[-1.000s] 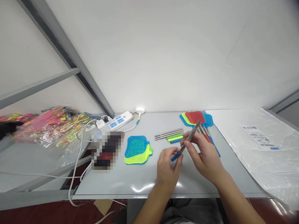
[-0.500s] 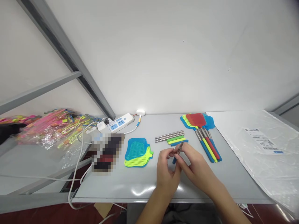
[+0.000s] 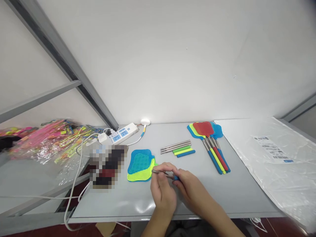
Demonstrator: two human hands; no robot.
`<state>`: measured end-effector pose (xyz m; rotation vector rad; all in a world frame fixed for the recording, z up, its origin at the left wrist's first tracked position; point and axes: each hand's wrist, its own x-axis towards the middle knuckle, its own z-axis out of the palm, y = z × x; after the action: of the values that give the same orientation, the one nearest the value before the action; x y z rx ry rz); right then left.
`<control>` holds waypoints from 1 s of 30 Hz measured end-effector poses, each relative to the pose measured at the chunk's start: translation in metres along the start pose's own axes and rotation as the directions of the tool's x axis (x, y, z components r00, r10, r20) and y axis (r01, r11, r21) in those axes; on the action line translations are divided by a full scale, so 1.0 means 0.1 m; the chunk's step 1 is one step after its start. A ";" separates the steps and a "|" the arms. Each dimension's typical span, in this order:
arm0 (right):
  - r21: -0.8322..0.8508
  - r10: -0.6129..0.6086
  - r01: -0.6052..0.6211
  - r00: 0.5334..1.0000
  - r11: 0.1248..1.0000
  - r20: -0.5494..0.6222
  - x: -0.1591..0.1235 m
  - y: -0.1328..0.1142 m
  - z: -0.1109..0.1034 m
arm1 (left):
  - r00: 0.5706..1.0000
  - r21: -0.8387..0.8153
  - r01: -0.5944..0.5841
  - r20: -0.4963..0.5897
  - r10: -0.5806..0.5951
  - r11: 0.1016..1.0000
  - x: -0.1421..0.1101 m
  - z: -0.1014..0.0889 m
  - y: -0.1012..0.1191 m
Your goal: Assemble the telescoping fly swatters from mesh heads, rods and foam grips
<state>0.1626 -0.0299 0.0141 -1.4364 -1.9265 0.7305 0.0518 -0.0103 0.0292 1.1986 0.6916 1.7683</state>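
Observation:
My left hand (image 3: 163,189) is closed around a metal rod (image 3: 156,171), its thumb and fingers pinching it near the tip. Over the rod's other end sits a blue handle sleeve (image 3: 176,178), gripped by my right hand (image 3: 192,184), whose fingers hide most of it. Just left of my left hand lie overlapping mesh fly swatter heads, a blue one (image 3: 139,161) on top and a yellow-green one (image 3: 140,174) below. Beyond my hands rest several metal rods (image 3: 175,146), beside a green sleeve (image 3: 182,149), a yellow sleeve (image 3: 183,151) and a blue sleeve (image 3: 186,153).
Several assembled fly swatters (image 3: 217,154) lie fanned at the right, next to a white plastic bag (image 3: 247,148) with a label. A power strip (image 3: 124,133) with cables and a pixelated object (image 3: 108,166) are at the left, near bagged colourful items (image 3: 49,141).
Both hands have moved left and slightly toward me. The rod has turned from steeply pointing away to lying nearly sideways, its bare end to the left. The whole view has shifted a little.

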 end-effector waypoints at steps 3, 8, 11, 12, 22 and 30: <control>0.065 0.052 -0.056 0.997 0.996 0.057 -0.03 -0.03 0.02 | 0.996 -0.142 0.025 -0.083 -0.037 0.990 0.16 0.06 0.18; 0.174 0.079 -0.092 0.994 0.980 0.078 -0.12 -0.13 -0.02 | 0.972 -0.244 0.189 -0.090 -0.216 0.951 0.36 0.09 0.36; 0.179 0.079 -0.095 0.992 0.979 0.094 -0.16 -0.20 -0.06 | 0.956 -0.286 0.248 -0.084 -0.282 0.925 0.37 0.11 0.35; 0.186 0.081 -0.098 0.992 0.978 0.099 -0.16 -0.22 -0.07 | 0.951 -0.294 0.259 -0.087 -0.296 0.920 0.35 0.12 0.34; 0.110 0.113 -0.113 0.994 0.987 0.001 -0.21 -0.39 -0.07 | 0.907 -0.348 0.335 -0.134 -0.400 0.876 0.26 0.26 0.39; 0.021 0.086 -0.085 0.996 0.996 -0.013 -0.17 -0.48 -0.18 | 0.901 -0.435 0.338 -0.107 -0.421 0.835 0.22 0.28 0.38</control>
<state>0.1502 -0.0573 0.0586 -1.5154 -1.8516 0.7750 0.0612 -0.0100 0.0809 0.5559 0.5872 1.5950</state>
